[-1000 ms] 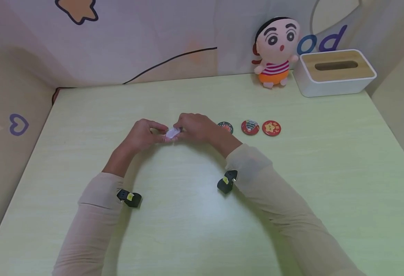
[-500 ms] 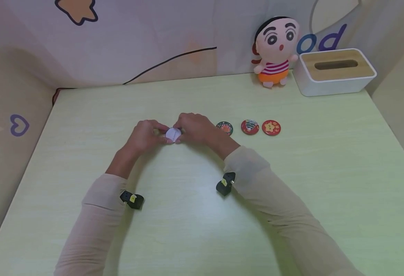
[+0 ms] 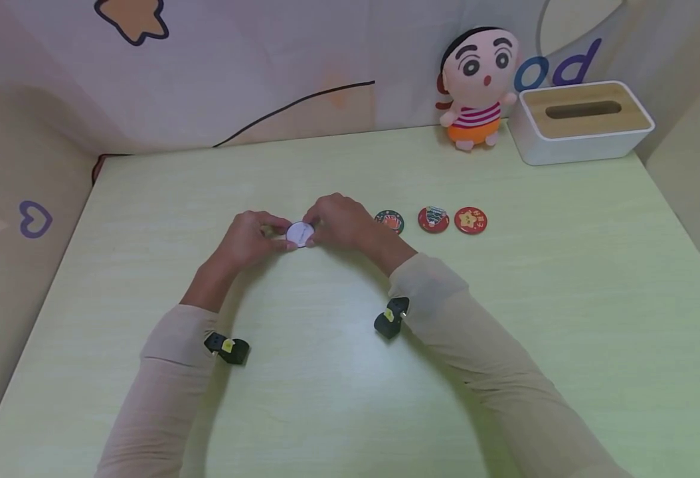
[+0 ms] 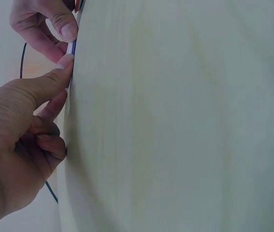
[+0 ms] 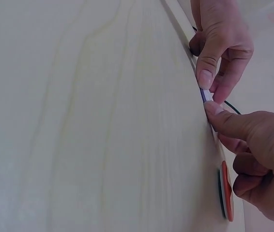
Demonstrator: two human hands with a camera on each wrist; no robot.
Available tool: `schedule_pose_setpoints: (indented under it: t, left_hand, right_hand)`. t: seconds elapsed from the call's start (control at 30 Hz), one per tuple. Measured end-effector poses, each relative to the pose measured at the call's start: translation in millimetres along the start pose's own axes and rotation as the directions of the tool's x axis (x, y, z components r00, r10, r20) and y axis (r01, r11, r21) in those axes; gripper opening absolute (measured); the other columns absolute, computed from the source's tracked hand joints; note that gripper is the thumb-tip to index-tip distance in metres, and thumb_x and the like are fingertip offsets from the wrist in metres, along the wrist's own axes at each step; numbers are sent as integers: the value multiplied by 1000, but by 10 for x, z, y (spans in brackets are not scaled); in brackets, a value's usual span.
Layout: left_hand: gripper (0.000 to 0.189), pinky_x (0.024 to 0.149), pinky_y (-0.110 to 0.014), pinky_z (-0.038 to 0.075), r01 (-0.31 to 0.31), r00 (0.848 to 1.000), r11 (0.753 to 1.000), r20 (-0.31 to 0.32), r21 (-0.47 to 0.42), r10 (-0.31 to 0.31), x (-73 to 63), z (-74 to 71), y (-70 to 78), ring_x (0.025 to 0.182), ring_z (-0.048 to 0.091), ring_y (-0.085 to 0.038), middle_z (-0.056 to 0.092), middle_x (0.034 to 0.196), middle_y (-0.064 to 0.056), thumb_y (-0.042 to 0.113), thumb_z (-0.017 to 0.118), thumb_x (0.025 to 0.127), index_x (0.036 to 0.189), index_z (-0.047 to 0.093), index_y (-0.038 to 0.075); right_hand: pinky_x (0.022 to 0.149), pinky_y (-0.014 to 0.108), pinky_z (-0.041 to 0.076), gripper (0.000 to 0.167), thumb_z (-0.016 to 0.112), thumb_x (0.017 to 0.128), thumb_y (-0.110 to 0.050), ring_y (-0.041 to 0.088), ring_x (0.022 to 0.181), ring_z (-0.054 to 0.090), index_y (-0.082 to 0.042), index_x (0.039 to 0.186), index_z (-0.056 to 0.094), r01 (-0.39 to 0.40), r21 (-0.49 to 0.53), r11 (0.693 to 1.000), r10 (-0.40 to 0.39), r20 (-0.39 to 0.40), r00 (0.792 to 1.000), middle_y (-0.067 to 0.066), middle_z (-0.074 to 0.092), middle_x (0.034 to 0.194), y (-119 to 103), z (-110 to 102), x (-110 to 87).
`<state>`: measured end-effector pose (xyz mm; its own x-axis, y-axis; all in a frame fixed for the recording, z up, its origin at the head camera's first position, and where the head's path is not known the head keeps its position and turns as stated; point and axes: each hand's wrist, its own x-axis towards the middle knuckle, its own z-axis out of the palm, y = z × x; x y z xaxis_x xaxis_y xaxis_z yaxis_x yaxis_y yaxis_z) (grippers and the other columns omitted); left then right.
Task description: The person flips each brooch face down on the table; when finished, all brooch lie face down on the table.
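A small round white disc (image 3: 299,234) with a dark blue edge lies close over the table, its pale face up with faint marks on it. My left hand (image 3: 251,234) pinches its left side between thumb and fingers. From the right, my right hand (image 3: 341,220) grips the opposite side the same way. Both wrist views show the disc edge-on; in the left one, a sliver of the disc (image 4: 71,47) appears between the two thumbs. The remaining fingers of the left hand (image 4: 21,125) are curled near the table surface.
Right of the hands lie a dark green-rimmed disc (image 3: 390,220), partly behind the right wrist, a red disc with a tree (image 3: 433,220) and a red disc with a star (image 3: 471,221). A plush doll (image 3: 475,93) and a white tissue box (image 3: 583,146) stand at the back.
The white disc was tilted and partly covered by the fingers; it has turned flatter, showing its full round face. Both hands stay almost in place, with small finger shifts.
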<state>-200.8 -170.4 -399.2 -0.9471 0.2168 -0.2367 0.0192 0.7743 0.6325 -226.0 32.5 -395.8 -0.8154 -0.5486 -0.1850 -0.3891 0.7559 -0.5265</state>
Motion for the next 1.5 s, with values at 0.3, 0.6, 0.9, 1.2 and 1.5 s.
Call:
schedule_pose_setpoints:
  t: [0.3, 0.6, 0.9, 1.2, 1.5]
  left_hand:
    - [42, 111, -50, 42, -12, 1000, 1000, 8, -16, 12, 12, -6, 17, 128, 53, -31, 70, 129, -16, 13, 81, 87, 127, 70, 4]
    - [43, 93, -35, 40, 47, 997, 998, 60, -38, -45, 28, -18, 107, 116, 49, -28, 67, 122, -16, 14, 79, 89, 128, 68, 5]
    - [43, 93, -35, 39, 78, 995, 996, 65, -49, -75, 13, -28, 125, 119, 48, -28, 67, 123, -16, 13, 79, 89, 129, 67, 5]
    - [42, 89, -34, 40, 69, 995, 996, 70, -54, -65, 5, -51, 53, 118, 49, -29, 67, 123, -16, 17, 77, 91, 131, 67, 6]
    - [42, 80, -30, 41, 52, 997, 998, 65, -40, -49, 4, -69, 33, 107, 50, -27, 67, 122, -15, 22, 74, 93, 131, 66, 5]
  right_hand:
    - [104, 39, 50, 38, 80, 89, -25, 19, 118, 63, -13, 125, 74, -43, 16, 999, 43, -2, 999, 2, 73, 128, -48, -18, -29]
    - [97, 37, 51, 40, 82, 87, -25, 19, 104, 61, -11, 124, 73, -120, 56, 991, 121, -19, 992, 3, 74, 119, -122, -34, -69]
    - [95, 38, 51, 40, 83, 86, -24, 20, 102, 61, -10, 123, 73, -162, 95, 982, 165, -21, 986, 4, 73, 118, -147, -32, -73]
    - [95, 36, 50, 40, 82, 87, -24, 18, 102, 61, -10, 124, 73, -156, 103, 982, 159, -17, 987, 4, 73, 117, -153, -29, -65]
    - [96, 37, 50, 43, 81, 88, -25, 18, 105, 62, -11, 127, 71, -147, 75, 986, 149, -20, 989, 4, 73, 122, -155, -29, -71]
